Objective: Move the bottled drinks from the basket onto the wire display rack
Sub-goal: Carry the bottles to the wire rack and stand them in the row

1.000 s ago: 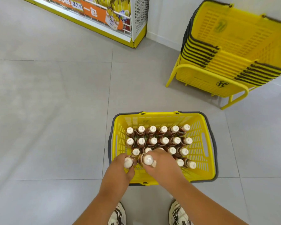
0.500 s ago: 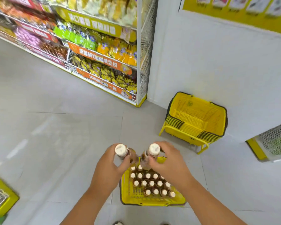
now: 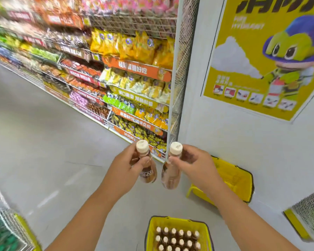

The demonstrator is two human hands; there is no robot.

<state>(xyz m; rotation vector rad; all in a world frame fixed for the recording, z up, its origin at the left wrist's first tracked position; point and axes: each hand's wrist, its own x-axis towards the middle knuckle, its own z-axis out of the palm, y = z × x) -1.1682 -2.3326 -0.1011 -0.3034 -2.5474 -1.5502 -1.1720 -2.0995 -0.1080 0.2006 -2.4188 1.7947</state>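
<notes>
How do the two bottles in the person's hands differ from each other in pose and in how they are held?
The left bottle leans, its base toward the right; the right bottle stands nearly upright. The left hand wraps the left bottle's neck and shoulder with its thumb across the front, while the right hand grips the right bottle from its side, leaving more of it visible. Both have white caps and brown contents.

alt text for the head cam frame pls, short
Seen from above, a person's left hand and right hand each hold one brown bottled drink, left bottle and right bottle, upright at chest height. The yellow basket of bottles sits on the floor below; snack shelves and a yellow poster lie ahead.
</notes>
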